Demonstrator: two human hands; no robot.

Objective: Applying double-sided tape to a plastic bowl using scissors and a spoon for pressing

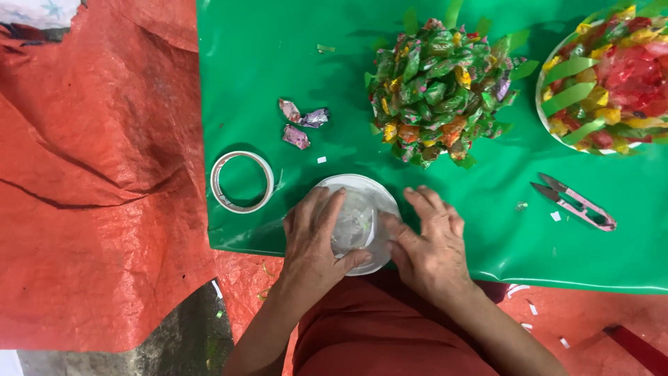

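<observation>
On the left lies a red tarp [97, 174], and next to it a green sheet [278, 63] begins. A tape ring [241, 182] sits near three loose candies [301, 123]. The left hand [316, 240] curls its fingers around a clear cup [353, 224] on a white plate [362, 186] at the sheet's near edge. The right hand [431, 244] rests flat beside the plate, fingers spread, gripping nothing. Holding the cup steady and upright seems wise. Past them stand a candy pile [438, 90], small snips [576, 202] and a candy bowl [605, 76]. Open green room lies between plate and snips.
</observation>
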